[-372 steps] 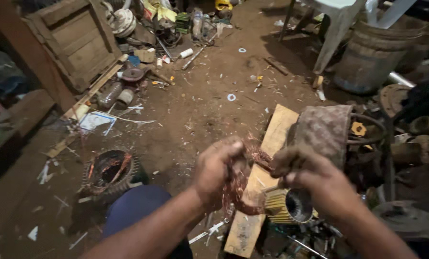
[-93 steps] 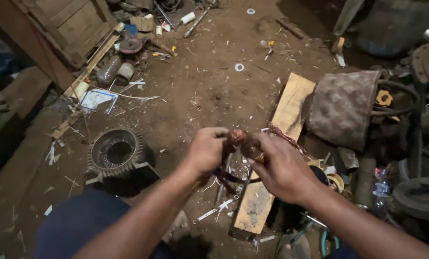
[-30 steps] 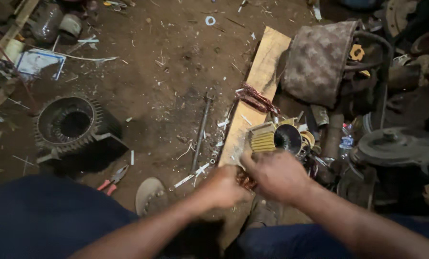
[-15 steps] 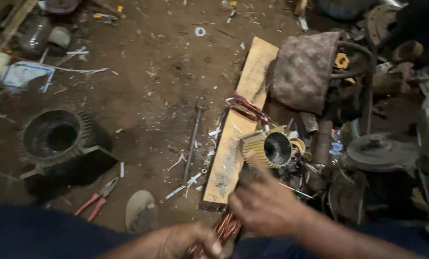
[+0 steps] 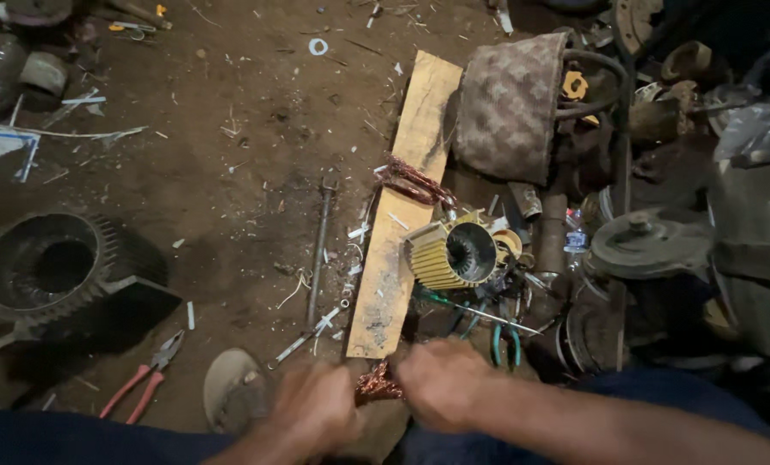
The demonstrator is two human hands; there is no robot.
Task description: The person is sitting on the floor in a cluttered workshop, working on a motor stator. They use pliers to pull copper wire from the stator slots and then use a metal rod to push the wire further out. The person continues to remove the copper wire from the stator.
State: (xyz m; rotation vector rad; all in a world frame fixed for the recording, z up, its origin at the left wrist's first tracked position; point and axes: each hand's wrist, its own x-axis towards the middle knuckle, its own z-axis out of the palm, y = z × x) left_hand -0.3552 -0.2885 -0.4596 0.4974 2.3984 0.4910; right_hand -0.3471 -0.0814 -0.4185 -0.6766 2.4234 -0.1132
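At the bottom of the view both my hands grip one bundle of copper winding wire (image 5: 376,383). My left hand (image 5: 314,412) closes on its left side, my right hand (image 5: 441,382) on its right side. The bundle sits just below the near end of a wooden plank (image 5: 402,207) that lies on the dirt floor. Another coil of copper wire (image 5: 412,182) rests on the plank's middle. A small yellow finned motor stator (image 5: 450,253) lies right of the plank, just beyond my right hand.
A large dark finned motor housing (image 5: 49,267) sits at left, red-handled pliers (image 5: 142,383) near it. A wrench (image 5: 318,250) and small tools lie left of the plank. A woven bag (image 5: 510,108), a pulley (image 5: 647,243) and scrap crowd the right. My sandal (image 5: 230,396) is at bottom.
The view has tilted down and nearer over the last seconds. My hands with the copper bundle dropped from mid-frame to the bottom edge, below the plank's near end.
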